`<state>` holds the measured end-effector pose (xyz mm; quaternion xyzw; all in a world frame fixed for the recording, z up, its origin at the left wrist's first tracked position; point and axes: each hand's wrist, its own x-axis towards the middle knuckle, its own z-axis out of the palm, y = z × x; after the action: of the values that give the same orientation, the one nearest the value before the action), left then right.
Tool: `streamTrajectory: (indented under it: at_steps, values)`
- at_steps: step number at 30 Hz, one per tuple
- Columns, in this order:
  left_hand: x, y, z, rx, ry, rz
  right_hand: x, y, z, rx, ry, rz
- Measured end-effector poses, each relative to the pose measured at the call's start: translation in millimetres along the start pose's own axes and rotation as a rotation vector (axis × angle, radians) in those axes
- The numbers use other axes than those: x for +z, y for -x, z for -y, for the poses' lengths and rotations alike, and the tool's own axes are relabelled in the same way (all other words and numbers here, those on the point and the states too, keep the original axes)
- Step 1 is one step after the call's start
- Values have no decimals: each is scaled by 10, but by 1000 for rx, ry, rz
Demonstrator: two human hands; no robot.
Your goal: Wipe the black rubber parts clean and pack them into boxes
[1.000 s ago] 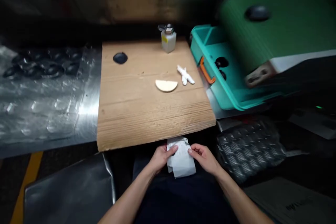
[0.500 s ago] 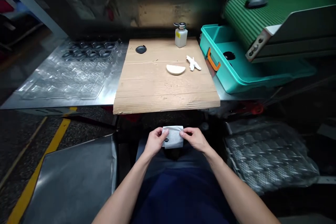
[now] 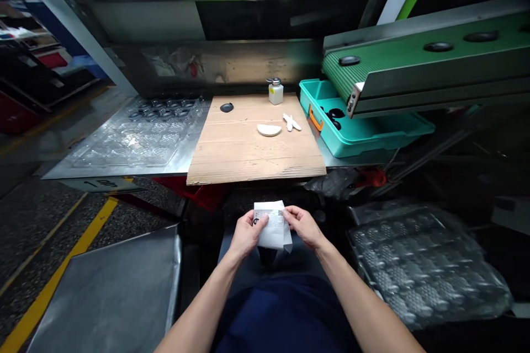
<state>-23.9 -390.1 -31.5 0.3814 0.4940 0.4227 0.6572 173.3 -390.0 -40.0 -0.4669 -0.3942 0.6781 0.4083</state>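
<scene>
In front of my lap, below the table edge, I hold a thin white packet (image 3: 270, 231) with small dark print and a black round mark near its left side. My left hand (image 3: 247, 233) pinches its left edge, thumb on top. At its upper right corner my right hand (image 3: 303, 225) is closed, thumb and fingers together. A loose white flap sticks out at the packet's lower right. Whether it is paper or plastic film, I cannot tell. Beyond it, on a cardboard sheet (image 3: 232, 157), lie a white half-round pad (image 3: 269, 130), white finger-shaped pieces (image 3: 291, 122) and a black oval part (image 3: 226, 107).
A pump bottle (image 3: 275, 94) stands at the cardboard's back. Clear plastic trays (image 3: 136, 135) lie left, and more trays (image 3: 418, 259) lie low right. A green conveyor (image 3: 397, 58) carries black parts above a teal bin (image 3: 360, 146). A dark flat surface (image 3: 107, 287) is at lower left.
The view has tilted up, so a shelf above and more of the conveyor show. The packet looks taller, with a flap hanging loose at its right. Both hands stay at it.
</scene>
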Motion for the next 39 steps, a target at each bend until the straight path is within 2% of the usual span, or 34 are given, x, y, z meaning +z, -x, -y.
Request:
streamTrajectory:
  at_steps: [3, 6, 8, 10, 16, 21, 27, 32, 39]
  values:
    - [-53, 4, -17, 11, 83, -46, 34, -14, 47, 31, 83, 153]
    - [-76, -3, -21, -32, 238, 68, 51, -66, 82, -11, 154, 90]
    - [-78, -18, 4, -108, 250, 159, 43, -103, 91, -48, 162, 38]
    - [-81, -45, 59, -162, 206, 197, 22, -123, 85, -73, 176, 29]
    - [-115, -133, 276, -152, 120, 187, -36, -64, -26, -53, 162, -19]
    - [-131, -49, 359, -199, 31, 128, -19, 21, -114, -7, 206, -47]
    - [-152, 33, 368, -211, 35, 105, 24, 44, -186, -51, 303, -69]
    - [-164, 30, 300, -151, 129, 178, -13, 61, -174, -63, 255, -16]
    - [-130, -38, 272, -67, 78, 71, -30, 109, -151, -43, 214, 37]
